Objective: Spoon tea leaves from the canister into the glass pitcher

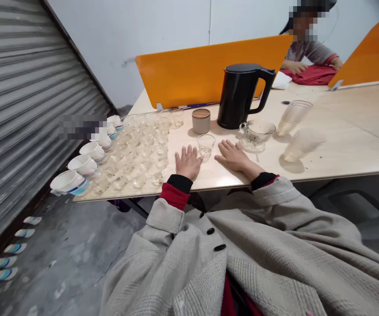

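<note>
Across the pale table (183,139), left hand (188,166) and right hand (233,156) lay flat, empty, either side of the lone cup (205,147), wider spacing seeming safer against knocks.

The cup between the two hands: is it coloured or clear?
The cup is clear, with no obvious tint; the head view shows it best.

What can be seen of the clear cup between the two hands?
The clear cup looks like plastic or glass, round and handleless, its open rim wider than its base. Small dark bits show low inside. It stands upright on the pale tabletop, between the left hand and the right hand. The left thumb lies close; whether it touches, I cannot tell.
</note>
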`<state>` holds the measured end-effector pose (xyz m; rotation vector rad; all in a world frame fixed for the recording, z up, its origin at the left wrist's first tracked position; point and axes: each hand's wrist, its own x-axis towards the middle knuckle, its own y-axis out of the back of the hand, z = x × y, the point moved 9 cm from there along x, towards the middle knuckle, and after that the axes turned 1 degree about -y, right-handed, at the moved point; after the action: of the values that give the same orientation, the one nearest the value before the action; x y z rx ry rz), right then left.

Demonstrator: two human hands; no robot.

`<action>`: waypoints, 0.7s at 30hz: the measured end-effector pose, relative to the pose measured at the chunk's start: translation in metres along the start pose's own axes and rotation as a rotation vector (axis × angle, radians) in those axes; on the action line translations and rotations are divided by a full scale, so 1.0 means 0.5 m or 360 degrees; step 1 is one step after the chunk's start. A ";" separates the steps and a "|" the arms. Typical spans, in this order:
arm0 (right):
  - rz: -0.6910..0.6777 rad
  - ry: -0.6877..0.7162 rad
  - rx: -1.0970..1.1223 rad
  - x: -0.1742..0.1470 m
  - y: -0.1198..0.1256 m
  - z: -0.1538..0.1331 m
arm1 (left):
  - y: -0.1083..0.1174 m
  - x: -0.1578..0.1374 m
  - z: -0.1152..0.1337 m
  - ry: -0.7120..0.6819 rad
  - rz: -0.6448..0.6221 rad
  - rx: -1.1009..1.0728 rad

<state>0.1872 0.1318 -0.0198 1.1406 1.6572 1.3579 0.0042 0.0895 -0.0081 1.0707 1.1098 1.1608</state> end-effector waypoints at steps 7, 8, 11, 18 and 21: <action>0.0283 0.0105 0.0720 0.014 0.041 -0.036 | -0.001 -0.100 0.027 -0.0110 0.0168 -0.0034; 0.0328 0.0121 0.0823 0.020 0.045 -0.042 | -0.002 -0.116 0.029 -0.0134 0.0195 -0.0033; 0.0375 0.0092 0.1067 0.041 0.041 -0.052 | 0.000 -0.148 0.021 -0.0127 0.0263 -0.0026; 0.0481 0.0057 0.1146 0.081 0.064 -0.062 | 0.001 -0.155 0.015 -0.0173 0.0338 -0.0062; 0.0515 0.0108 0.1076 0.121 0.086 -0.088 | -0.001 -0.156 0.022 -0.0237 0.0408 -0.0098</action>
<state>0.1334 0.1746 0.0320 1.8248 2.1289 1.0379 0.0101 0.0116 0.0000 1.2558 0.8328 1.2842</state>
